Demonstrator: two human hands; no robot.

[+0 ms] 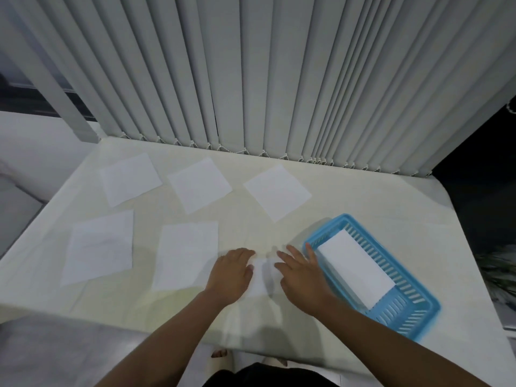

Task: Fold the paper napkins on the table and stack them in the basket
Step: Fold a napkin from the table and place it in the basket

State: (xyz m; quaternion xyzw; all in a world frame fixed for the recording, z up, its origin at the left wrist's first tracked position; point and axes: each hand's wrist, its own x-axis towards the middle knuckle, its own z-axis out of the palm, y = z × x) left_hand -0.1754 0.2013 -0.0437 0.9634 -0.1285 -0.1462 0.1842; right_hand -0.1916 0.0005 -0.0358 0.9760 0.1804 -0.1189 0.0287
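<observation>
Both hands press flat, fingers spread, on a small white folded paper napkin (261,277) at the near edge of the cream desk (363,208): left hand (231,272), right hand (301,275). Neither grips it. Beside the right hand, a blue slatted plastic basket (413,311) holds one folded napkin (356,272). Five flat napkins (198,185) lie spread out farther back.

I see five white paper napkins lying flat and unfolded on the table: three in a far row, the left one (131,178), the middle one (199,185) and the right one (277,192), and two nearer, one at the left (99,247) and one beside it (185,254). A sixth napkin (261,277) lies partly hidden at the near edge. The blue slatted basket (418,317) sits at the right, angled, holding a folded napkin (356,272) lying flat lengthwise inside.
</observation>
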